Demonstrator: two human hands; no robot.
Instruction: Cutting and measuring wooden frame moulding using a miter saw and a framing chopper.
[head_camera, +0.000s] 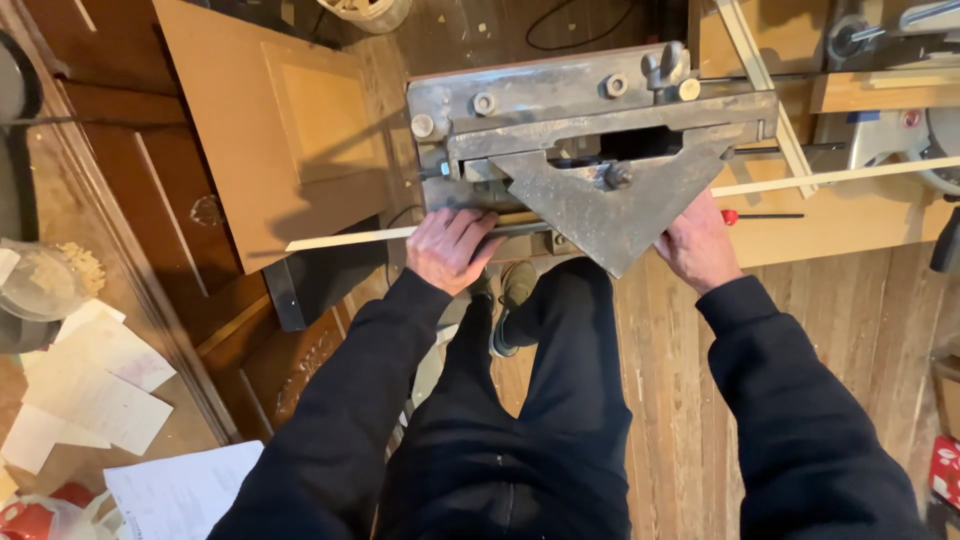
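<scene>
While both hands rest at the near edge of one grey metal mitre trimmer (590, 140), a single long pale wooden strip (350, 238) runs through it from the left to the far right. One left hand (452, 247) lies with fingers curled down, pressing the strip against the machine's near left edge. One right hand (697, 243) presses against the right slope of the triangular plate (610, 215); whether its fingers close on anything I cannot tell. Two black sleeves reach forward, and two shoes (507, 292) show on the plank floor (680, 400) between them. One brown panelled board (275, 130) leans to the left, with several loose paper sheets (95, 385) on the near left. One second thin strip (765, 85) lies diagonally at the far right.
</scene>
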